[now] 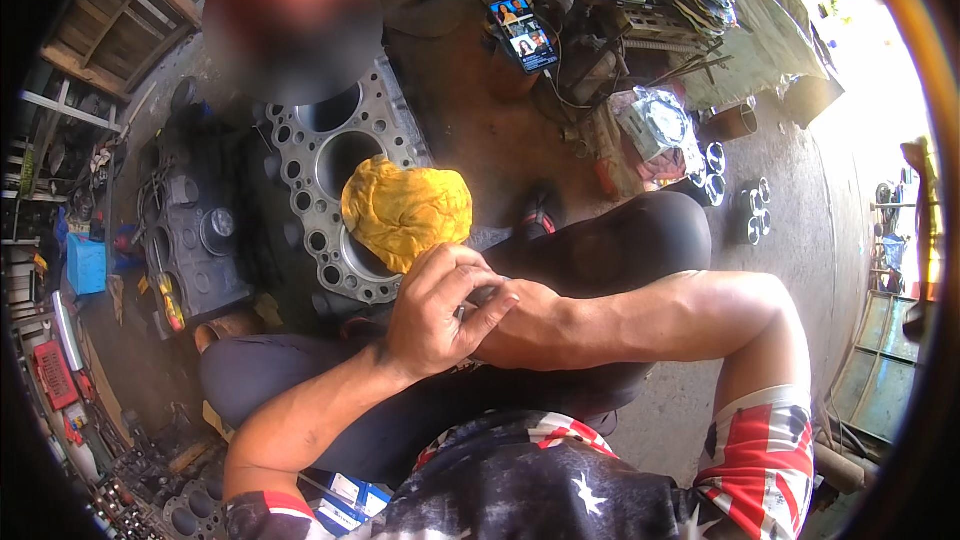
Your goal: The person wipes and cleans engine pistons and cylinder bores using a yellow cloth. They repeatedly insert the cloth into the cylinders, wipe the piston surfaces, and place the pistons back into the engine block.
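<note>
Before the seated person's knees stands a grey engine block (318, 145), its cylinder bores dark inside. Left of the block: a blue box (87, 266), contents hidden. On the block's near end, a bunched yellow cloth (407, 208) partly covers one bore. Right of the block, a clear plastic packet (655, 124) encloses pale contents with a circular outline. At the block's near edge, the left hand (436, 302) and right hand (515, 325) meet, fingers bent; whether either grips anything cannot be told.
</note>
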### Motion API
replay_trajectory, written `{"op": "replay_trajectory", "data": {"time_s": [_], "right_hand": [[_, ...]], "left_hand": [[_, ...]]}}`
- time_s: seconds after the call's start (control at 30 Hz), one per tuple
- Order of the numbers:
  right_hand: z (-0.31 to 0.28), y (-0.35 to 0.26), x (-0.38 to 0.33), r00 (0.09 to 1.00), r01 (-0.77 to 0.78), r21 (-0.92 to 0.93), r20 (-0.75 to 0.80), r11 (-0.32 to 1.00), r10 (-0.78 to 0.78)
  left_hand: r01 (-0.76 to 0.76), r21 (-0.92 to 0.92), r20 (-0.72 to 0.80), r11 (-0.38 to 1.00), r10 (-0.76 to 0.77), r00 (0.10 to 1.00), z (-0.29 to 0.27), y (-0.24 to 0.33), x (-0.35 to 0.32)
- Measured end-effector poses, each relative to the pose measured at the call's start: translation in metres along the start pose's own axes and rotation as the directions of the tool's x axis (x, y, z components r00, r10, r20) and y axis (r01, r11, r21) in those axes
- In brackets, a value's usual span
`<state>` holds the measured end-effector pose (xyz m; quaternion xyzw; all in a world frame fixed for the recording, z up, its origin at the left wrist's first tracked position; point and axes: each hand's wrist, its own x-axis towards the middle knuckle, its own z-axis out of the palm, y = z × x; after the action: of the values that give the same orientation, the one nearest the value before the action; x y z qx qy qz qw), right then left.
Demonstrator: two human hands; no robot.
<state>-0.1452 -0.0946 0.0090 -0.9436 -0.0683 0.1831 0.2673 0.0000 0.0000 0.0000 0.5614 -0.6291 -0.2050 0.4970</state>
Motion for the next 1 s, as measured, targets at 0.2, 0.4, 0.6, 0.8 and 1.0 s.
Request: {"op": "replay_trajectory", "data": {"time_s": [0.2, 0.4, 0.6, 0.8, 1.0], "right_hand": [[0.001, 0.0014, 0.001, 1.0, 0.016, -0.012, 0.02, 1.0, -0.016], [0.0042, 0.0018, 0.0011, 0.999, 0.033, 0.005, -0.016, 0.999, -0.033], [0.0041, 0.0003, 0.0001, 1.0, 0.002, 0.045, -0.01, 0.999, -0.002], [0.0071, 0.001, 0.001, 1.0, -0.005, 0.055, -0.011, 0.998, 0.005], [0.007, 0.0022, -0.0001, 0.999, 0.014, 0.066, -0.032, 0.998, -0.012]], "left_hand": [[-0.019, 0.001, -0.005, 1.0, 0.019, 1.0, -0.0005, -0.0005, 0.001], [-0.029, 0.001, -0.008, 1.0, 0.029, 1.0, -0.0004, 0.0001, 0.001], [-0.041, 0.016, -0.002, 0.999, 0.041, 0.999, -0.0006, 0.0003, 0.0011], [-0.049, 0.016, -0.005, 0.999, 0.049, 0.999, -0.0005, 0.0, 0.0009], [-0.053, 0.016, -0.003, 0.998, 0.053, 0.999, -0.0006, -0.0002, 0.0011]]}}
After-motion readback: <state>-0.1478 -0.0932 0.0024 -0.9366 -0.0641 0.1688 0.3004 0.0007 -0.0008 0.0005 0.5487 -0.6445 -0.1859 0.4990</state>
